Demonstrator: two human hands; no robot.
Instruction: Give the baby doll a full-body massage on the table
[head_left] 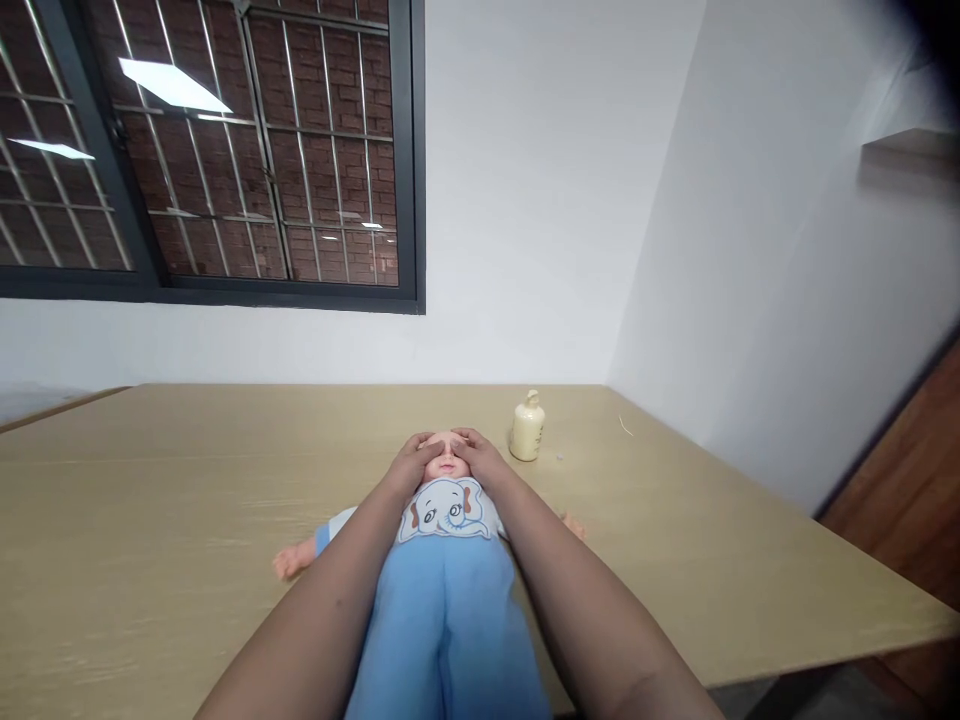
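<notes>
A baby doll (447, 510) lies on its back on the table, its head at the far end and its legs toward me. It wears blue trousers and a white top with an elephant face on the chest. My left hand (415, 462) curves round the left side of the doll's head, thumb across the eye area. On the other side my right hand (476, 456) does the same, so both thumbs cover the doll's eyes. The mouth shows between my hands. One doll arm sticks out on each side, partly behind my forearms.
A cream pump bottle (528, 430) stands on the wooden table (187, 480), right of the doll's head. A thin pale strip (625, 427) lies near the table's right edge. White walls and a barred window (262, 150) rise behind the table.
</notes>
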